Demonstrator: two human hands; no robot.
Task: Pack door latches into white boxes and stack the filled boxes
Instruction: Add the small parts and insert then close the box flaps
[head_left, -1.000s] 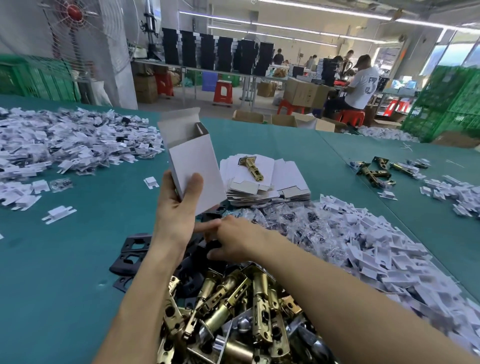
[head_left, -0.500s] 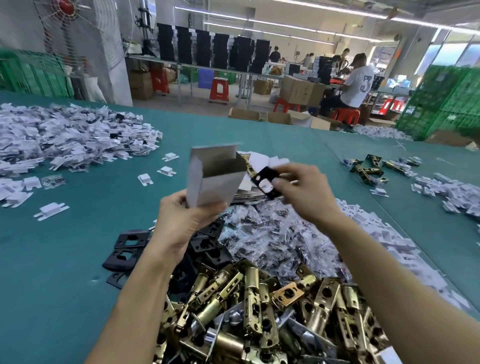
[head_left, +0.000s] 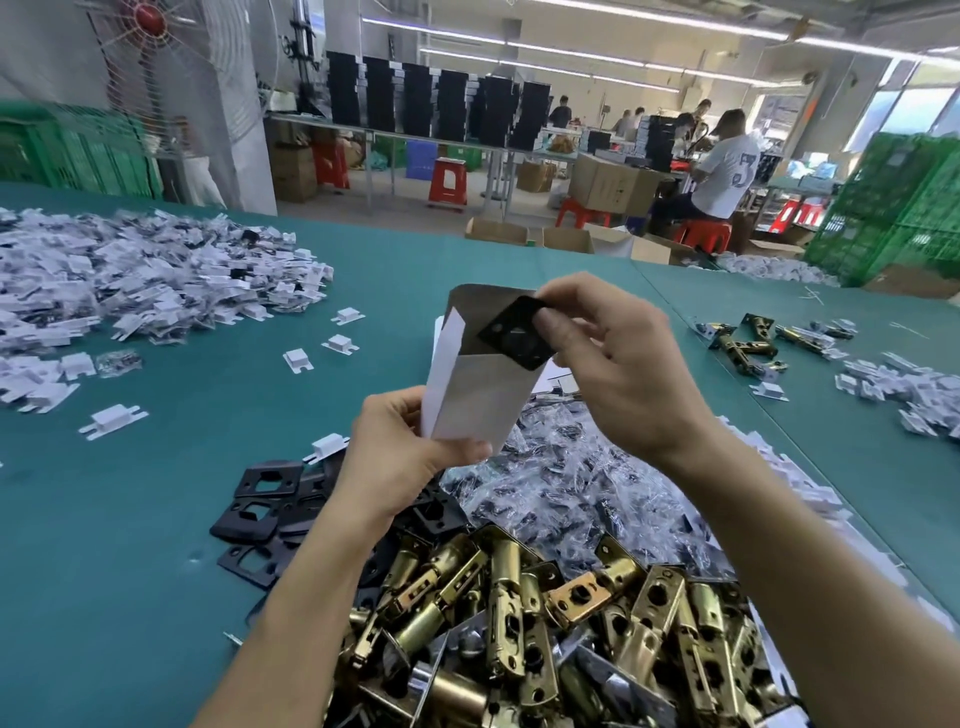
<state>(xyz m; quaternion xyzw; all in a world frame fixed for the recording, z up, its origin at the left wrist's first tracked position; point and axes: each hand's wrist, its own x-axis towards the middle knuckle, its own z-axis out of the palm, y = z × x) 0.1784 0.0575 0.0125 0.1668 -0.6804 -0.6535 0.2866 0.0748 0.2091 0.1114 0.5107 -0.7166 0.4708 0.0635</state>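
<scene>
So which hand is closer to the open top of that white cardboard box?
Right. The right hand pinches a black square plate at the open top of the white cardboard box; the left hand grips its bottom end.

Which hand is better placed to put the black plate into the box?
Right. The right hand pinches the plate at the open mouth of the box; the left hand grips its lower end, so it is busy.

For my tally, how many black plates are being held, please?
1: the right hand pinches a black plate at the top of the white box, held by the left hand. Another may hide behind.
</scene>
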